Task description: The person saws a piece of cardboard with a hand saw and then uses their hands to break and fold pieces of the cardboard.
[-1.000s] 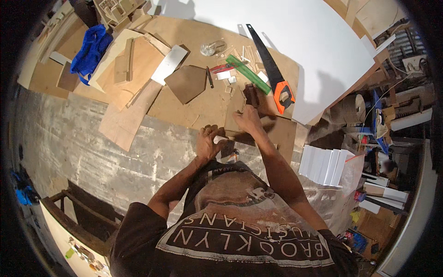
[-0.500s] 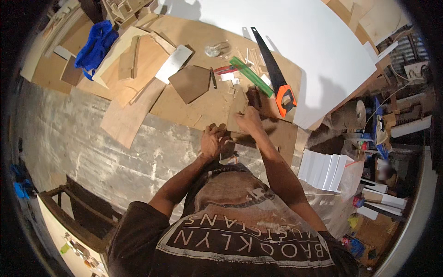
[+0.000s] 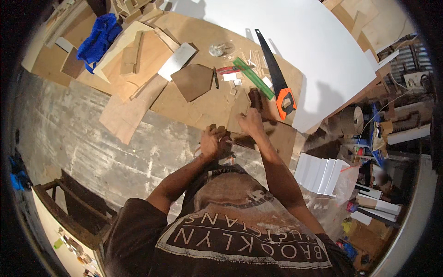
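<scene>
My left hand point(image 3: 213, 141) is at the near edge of the brown board worktop point(image 3: 184, 113), its fingers bent over something too dark and small to name. Just right of it and a little farther off, my right hand point(image 3: 250, 122) is closed like a fist above the worktop. Whatever it grips is hidden. Beyond that hand lie a dark brown piece point(image 3: 255, 98), a green strip point(image 3: 253, 77) and a handsaw with an orange handle point(image 3: 286, 102). To the left of these are a black pen point(image 3: 215, 77) and a brown five-sided panel point(image 3: 192, 82).
Plywood offcuts point(image 3: 138, 62) and a blue cloth bag point(image 3: 99, 38) lie at the far left. A large white sheet point(image 3: 318, 51) covers the far right. White folded panels point(image 3: 319, 174) stand at the right, below the worktop. A round clear dish point(image 3: 221, 48) sits farther back.
The whole view has shifted slightly. Both hands stay almost in the same place at the near edge, with little visible change in their fingers. The tools and boards lie as before.
</scene>
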`<action>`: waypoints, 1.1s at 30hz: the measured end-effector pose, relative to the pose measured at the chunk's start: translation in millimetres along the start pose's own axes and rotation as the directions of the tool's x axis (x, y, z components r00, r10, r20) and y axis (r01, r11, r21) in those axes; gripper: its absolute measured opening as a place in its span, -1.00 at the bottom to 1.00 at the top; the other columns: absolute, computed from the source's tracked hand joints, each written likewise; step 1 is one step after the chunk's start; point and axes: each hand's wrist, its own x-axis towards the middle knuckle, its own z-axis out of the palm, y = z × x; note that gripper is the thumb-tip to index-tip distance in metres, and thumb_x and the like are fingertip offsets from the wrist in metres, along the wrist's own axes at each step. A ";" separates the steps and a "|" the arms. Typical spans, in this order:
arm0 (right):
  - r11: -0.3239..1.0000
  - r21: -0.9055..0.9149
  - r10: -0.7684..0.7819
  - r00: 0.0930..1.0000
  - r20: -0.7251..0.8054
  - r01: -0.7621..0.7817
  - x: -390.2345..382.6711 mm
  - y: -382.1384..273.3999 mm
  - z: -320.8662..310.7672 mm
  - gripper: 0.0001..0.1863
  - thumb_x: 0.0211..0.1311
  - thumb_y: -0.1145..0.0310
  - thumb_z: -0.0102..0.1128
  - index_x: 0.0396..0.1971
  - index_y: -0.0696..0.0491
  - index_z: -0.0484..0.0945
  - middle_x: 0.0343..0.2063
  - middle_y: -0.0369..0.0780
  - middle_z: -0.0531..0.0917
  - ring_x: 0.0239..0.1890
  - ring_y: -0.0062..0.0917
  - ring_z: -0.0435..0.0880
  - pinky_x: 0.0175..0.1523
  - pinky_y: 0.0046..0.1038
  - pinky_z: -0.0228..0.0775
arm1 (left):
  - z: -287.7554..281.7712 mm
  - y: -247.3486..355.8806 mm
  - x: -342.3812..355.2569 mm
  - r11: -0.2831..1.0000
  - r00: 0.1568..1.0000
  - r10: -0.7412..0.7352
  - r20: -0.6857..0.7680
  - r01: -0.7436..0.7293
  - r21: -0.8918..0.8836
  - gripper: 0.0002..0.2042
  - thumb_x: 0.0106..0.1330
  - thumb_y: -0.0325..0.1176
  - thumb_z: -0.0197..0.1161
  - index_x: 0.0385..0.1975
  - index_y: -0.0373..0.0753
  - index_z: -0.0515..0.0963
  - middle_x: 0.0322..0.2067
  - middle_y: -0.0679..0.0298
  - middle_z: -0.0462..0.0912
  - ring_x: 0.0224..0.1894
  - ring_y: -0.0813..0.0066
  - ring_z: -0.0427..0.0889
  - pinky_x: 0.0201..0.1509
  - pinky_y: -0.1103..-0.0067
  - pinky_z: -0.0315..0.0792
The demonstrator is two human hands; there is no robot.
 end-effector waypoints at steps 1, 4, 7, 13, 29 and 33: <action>1.000 0.000 0.011 1.000 -0.003 -0.011 -1.2 2.2 -1.8 -0.53 0.07 0.15 0.30 -0.28 0.33 0.64 -0.30 0.24 0.68 -0.10 0.07 0.70 -0.01 -0.12 0.55 | -4.5 4.9 2.0 1.000 1.000 -0.010 0.023 0.010 0.008 -0.75 0.11 -0.13 0.41 -0.25 -0.04 0.75 -0.21 0.35 0.67 -0.03 0.19 0.51 -0.03 0.25 0.43; 0.998 0.046 0.038 0.999 0.013 -0.038 -4.0 -2.5 -7.8 -0.53 0.07 0.15 0.30 -0.28 0.34 0.64 -0.30 0.24 0.68 -0.09 0.07 0.69 -0.01 -0.12 0.54 | -12.9 13.2 7.3 1.000 1.000 -0.001 0.021 0.000 0.010 -0.81 0.09 -0.15 0.42 -0.34 -0.05 0.74 -0.24 0.34 0.67 -0.06 0.21 0.52 -0.08 0.26 0.44; 0.996 0.040 0.074 0.997 0.015 -0.075 -7.1 -7.1 -11.5 -0.53 0.07 0.15 0.31 -0.27 0.33 0.63 -0.30 0.25 0.68 -0.09 0.07 0.69 -0.01 -0.12 0.54 | -16.5 18.0 8.4 1.000 1.000 0.017 -0.002 -0.017 -0.009 -0.83 0.08 -0.18 0.42 -0.39 -0.06 0.72 -0.28 0.31 0.67 -0.09 0.21 0.55 -0.10 0.26 0.45; 0.999 0.023 0.036 0.998 -0.050 -0.035 -5.5 -8.4 -4.2 -0.54 0.07 0.17 0.32 -0.27 0.34 0.63 -0.32 0.22 0.69 -0.10 0.07 0.70 -0.02 -0.11 0.55 | -10.7 11.6 -13.8 0.983 0.969 -0.163 0.183 0.175 -0.051 -0.78 0.18 -0.14 0.41 -0.32 -0.13 0.73 -0.35 0.14 0.72 -0.26 0.06 0.69 -0.19 0.21 0.52; 0.991 0.119 0.065 0.995 -0.078 -0.055 -14.9 -30.9 -7.2 -0.58 0.02 0.17 0.32 -0.35 0.30 0.67 -0.34 0.23 0.68 -0.14 0.08 0.71 0.00 -0.09 0.56 | -19.5 43.8 9.8 0.946 0.971 -0.231 0.069 0.240 -0.217 -0.71 0.28 -0.25 0.30 -0.06 -0.22 0.61 -0.23 -0.01 0.66 -0.16 -0.03 0.65 -0.12 0.23 0.52; 0.996 0.060 0.072 0.996 -0.054 -0.069 -17.1 -40.7 -7.8 -0.57 0.02 0.14 0.34 -0.34 0.28 0.68 -0.34 0.20 0.70 -0.16 0.11 0.71 -0.03 -0.06 0.59 | -6.6 39.0 23.2 0.970 0.980 -0.195 0.045 0.200 -0.139 -0.75 0.24 -0.27 0.31 -0.14 -0.22 0.60 -0.28 -0.01 0.64 -0.18 -0.09 0.64 -0.15 0.22 0.50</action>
